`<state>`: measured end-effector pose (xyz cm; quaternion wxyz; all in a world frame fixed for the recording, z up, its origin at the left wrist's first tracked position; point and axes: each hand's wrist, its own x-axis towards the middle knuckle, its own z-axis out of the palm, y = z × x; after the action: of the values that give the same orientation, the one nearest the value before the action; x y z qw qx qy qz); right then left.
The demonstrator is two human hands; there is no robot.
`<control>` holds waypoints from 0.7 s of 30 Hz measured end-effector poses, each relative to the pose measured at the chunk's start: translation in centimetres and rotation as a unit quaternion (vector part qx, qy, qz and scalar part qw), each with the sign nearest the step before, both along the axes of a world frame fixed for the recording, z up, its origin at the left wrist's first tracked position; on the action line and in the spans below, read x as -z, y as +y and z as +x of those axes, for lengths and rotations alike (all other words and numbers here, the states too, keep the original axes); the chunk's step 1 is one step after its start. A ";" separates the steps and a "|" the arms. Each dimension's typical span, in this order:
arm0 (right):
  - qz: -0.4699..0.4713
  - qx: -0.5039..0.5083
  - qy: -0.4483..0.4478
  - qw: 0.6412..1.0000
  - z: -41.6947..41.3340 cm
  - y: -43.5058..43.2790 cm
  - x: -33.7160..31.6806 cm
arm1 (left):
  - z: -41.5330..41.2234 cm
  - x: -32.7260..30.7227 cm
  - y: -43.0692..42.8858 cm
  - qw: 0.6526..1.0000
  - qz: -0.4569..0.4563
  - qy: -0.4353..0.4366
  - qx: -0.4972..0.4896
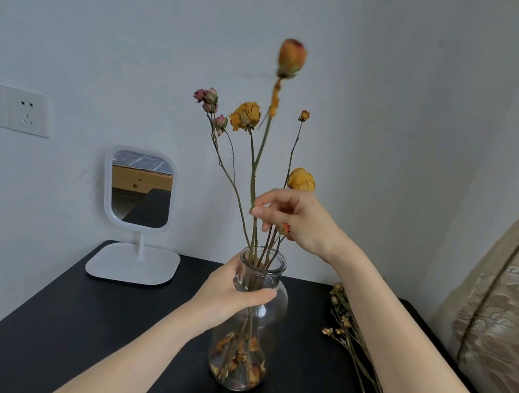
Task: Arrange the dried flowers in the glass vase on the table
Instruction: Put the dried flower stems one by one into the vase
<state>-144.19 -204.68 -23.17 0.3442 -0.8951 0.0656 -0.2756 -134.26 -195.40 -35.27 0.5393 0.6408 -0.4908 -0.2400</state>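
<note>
A right hand pinches the tall orange-budded dried stem above the clear glass vase on the black bench; the stem runs near-upright into the neck directly below, where the left hand clasps the vase.

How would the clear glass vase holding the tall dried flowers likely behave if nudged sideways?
The clear glass vase probably resists tipping: its body is wider than its neck. The tall dried flowers look light, adding little top weight. The left hand gripping the neck steadies it anyway.
</note>
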 end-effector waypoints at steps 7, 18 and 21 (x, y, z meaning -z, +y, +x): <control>-0.009 -0.020 0.074 0.997 0.8 -0.4 0.7 | 0.5 0.3 -0.4 1.000 -0.001 0.013 0.001; 0.025 0.001 0.079 0.997 0.6 -0.5 1.4 | 1.5 -0.3 -0.4 1.000 0.025 0.014 0.007; 0.010 0.018 0.080 0.997 1.0 -0.6 1.7 | 1.5 -0.5 -0.3 0.999 0.026 0.021 0.015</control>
<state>-143.23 -205.30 -24.85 0.3419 -0.9094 0.1118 -0.2087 -132.74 -195.65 -34.76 0.5290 0.6419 -0.4828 -0.2741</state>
